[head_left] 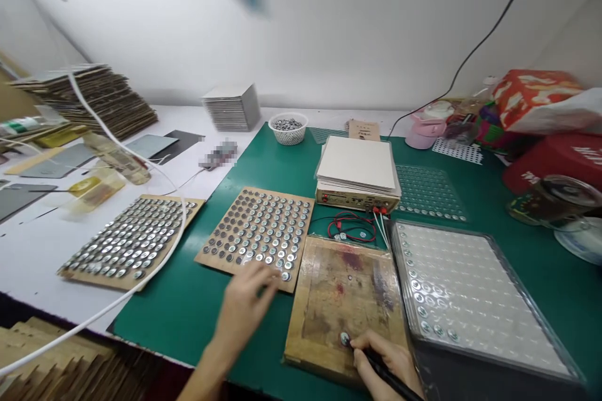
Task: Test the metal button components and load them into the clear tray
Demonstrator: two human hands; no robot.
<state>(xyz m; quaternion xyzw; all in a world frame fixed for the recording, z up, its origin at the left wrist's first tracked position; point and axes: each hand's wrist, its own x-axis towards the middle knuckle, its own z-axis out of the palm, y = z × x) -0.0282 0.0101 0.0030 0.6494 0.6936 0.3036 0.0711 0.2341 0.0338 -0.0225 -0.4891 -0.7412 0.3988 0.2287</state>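
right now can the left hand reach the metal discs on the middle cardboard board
Very likely yes: the left hand already hovers over the lower edge of the middle cardboard board, and nothing seems to stand between it and the round metal discs, so the way looks free.

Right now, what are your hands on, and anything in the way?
Left hand over the disc board near edge, empty. Right hand gripping a black-handled tool on the wooden block, metal disc at its fingers. Clear tray close on the right.
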